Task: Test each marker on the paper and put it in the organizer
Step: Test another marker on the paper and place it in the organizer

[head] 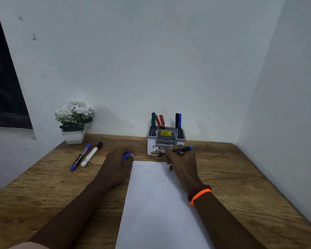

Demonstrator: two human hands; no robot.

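On the desk, head view: a wooden desk (232,177) set into a corner of white walls, with a sheet of white paper (156,203) lying lengthwise in front of the person.
Right hand: the right hand (182,164) grips a dark marker (184,149) over the paper's far right corner; the marker's blue-green end points right and away, and its tip is hidden by the fingers.
Left hand: the left hand (118,163) rests on the desk just left of the paper's far edge, fingers curled round a blue cap (127,156).
Paper marks: faint scribbles near the far edge.
Organizer: a white and grey organizer (166,141) stands against the wall just beyond the paper, holding green, red, black and blue markers upright.
Loose markers: a blue marker (80,157) and a white marker with black cap (91,154) lie side by side, left of the left hand.
Plant: a white potted flower plant (74,121) at the far left.
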